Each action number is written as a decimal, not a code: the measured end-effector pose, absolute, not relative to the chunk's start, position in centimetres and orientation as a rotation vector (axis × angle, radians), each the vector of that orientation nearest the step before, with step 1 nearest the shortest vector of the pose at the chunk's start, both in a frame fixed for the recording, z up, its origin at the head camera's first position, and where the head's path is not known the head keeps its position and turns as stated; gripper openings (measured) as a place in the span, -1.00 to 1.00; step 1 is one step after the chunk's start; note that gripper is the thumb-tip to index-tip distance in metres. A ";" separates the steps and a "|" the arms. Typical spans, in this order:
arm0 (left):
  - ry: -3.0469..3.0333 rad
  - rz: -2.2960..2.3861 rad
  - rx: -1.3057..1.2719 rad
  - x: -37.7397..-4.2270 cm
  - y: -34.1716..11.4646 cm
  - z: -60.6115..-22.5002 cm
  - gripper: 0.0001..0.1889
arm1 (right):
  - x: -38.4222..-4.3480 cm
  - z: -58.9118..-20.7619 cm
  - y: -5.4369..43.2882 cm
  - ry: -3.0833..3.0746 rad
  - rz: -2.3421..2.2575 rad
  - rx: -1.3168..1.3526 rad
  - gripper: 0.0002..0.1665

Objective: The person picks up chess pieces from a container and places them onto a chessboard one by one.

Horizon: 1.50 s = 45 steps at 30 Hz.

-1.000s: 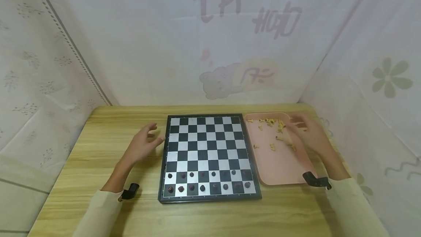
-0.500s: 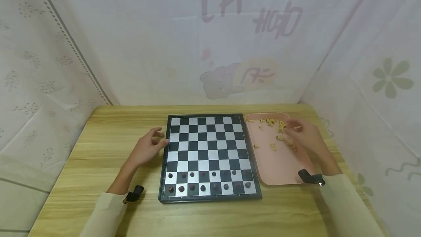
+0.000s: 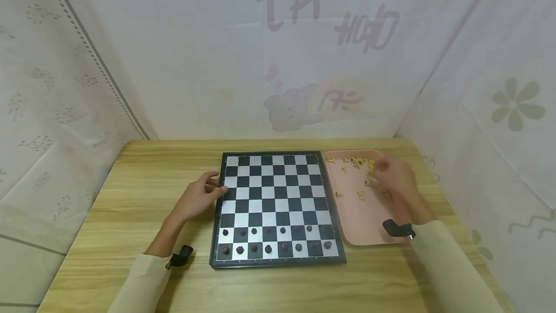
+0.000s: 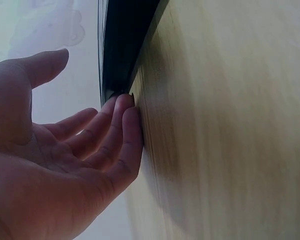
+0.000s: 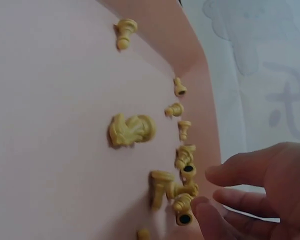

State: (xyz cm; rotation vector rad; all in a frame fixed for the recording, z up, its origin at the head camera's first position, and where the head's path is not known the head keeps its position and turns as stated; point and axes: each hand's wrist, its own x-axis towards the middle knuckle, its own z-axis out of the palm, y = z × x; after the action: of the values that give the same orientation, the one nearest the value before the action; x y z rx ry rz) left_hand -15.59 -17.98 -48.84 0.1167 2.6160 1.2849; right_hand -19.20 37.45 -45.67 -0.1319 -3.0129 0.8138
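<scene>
A black-and-white chessboard (image 3: 273,192) lies flat on the wooden table, with dark chess pieces (image 3: 268,249) in two rows along its near side. At the board's left edge is my left hand (image 3: 197,199), fingers loosely bent. In the left wrist view its fingertips (image 4: 125,102) meet the foot of the board's side wall, while the thumb stands apart. My right hand (image 3: 397,177) reaches over a pink tray (image 3: 369,226) of yellow chess pieces (image 3: 358,162). The right wrist view has its thumb and fingers spread close to a cluster of them; a yellow knight (image 5: 130,131) lies nearby.
The tray stands right up against the board's right side. Its yellow pieces lie tipped over, mostly toward the far end. Printed white cloth (image 3: 208,62) hangs behind the table (image 3: 165,168) and on both sides.
My left hand has moved right, from beside the board to its left edge. The right hand has shifted left and down a little over the tray, its fingers drawing nearer the yellow pieces.
</scene>
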 end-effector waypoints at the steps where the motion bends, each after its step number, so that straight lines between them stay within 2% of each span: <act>1: 2.615 1.284 0.116 -15.6 -18.0 -48.8 -0.25 | -19.3 -45.8 37.3 -3.017 0.807 -0.147 -0.60; 8: 2.617 1.277 0.105 -15.5 -17.9 -48.9 -0.26 | -19.9 -46.7 36.7 -3.026 0.712 -0.113 -0.72; 15: 2.625 1.281 0.108 -15.6 -17.9 -49.0 -0.27 | -20.6 -47.2 35.9 -3.027 0.709 -0.093 -0.55; 24: 2.638 1.273 0.121 -15.5 -17.8 -49.2 -0.28 | -21.0 -48.0 35.3 -2.988 0.811 -0.014 -0.47; 32: 2.650 1.262 0.124 -15.6 -17.9 -49.5 -0.30 | -21.6 -49.2 35.5 -2.962 0.832 -0.018 -0.73; 45: 2.648 1.289 0.106 -15.5 -18.1 -49.3 -0.28 | -21.8 -50.1 35.6 -2.941 0.901 -0.080 -0.74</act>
State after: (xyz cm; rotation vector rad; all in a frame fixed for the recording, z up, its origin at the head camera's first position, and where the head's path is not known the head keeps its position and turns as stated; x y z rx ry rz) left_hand -15.47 -18.14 -49.31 0.1059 2.6478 1.2894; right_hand -21.81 35.59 -50.08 -0.0797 -2.9411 0.9007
